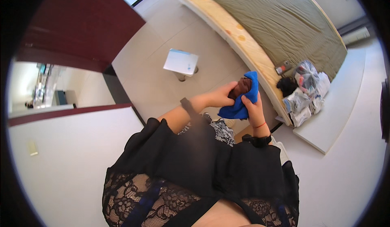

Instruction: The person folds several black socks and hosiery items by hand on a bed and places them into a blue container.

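Observation:
Both hands meet in front of my body over a blue cloth and a crumpled dark brown item, which looks like bunched fabric or soft leather. My left hand is closed on the brown item from the left, thumb and fingers pressed to it. My right hand grips the blue cloth from the right, its thumb lying on the front. The cloth wraps behind and below the brown item, with one corner rising above it. Most of the right fingers are hidden behind the cloth.
A bed with a green sheet runs along the far right. Plastic bags and folded packets lie at its near corner, beside a white ledge. A white-and-blue box rests on a small stand. A dark red door stands left.

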Demonstrator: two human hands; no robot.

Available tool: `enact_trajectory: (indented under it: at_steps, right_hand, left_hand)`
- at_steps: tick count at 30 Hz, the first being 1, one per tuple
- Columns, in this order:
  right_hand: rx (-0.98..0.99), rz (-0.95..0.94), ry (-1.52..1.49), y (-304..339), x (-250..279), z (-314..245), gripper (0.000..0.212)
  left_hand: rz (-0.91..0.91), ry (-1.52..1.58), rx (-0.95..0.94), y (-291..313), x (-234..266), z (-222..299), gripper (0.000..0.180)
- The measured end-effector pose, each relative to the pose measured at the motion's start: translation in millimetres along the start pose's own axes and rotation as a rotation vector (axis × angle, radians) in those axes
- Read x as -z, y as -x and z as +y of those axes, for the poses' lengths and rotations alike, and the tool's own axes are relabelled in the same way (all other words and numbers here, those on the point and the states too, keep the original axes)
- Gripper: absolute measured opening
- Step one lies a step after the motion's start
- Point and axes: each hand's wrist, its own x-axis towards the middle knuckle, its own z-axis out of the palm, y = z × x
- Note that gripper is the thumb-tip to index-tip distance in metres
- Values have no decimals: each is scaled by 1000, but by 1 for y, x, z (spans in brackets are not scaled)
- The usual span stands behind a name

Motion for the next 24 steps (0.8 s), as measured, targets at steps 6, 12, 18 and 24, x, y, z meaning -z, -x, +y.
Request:
enact_trajectory:
  at_steps: [6, 12, 18, 24]
  right_hand:
    - [-23, -165, -51, -20, -145, 44, 48]
    - [-205, -122, -274, -29, -280, 94, 42]
    - [-240, -218, -300, -85, -366, 112, 44]
    - [-348, -336, -307, -173, -426, 132, 45]
  left_hand:
    - [289, 140, -30, 159, 107, -6, 57]
    - [445, 204, -84, 286, 179, -24, 56]
    - [636, 383, -123, 363, 255, -43, 47]
    - [795, 472, -60, 400, 341, -71, 38]
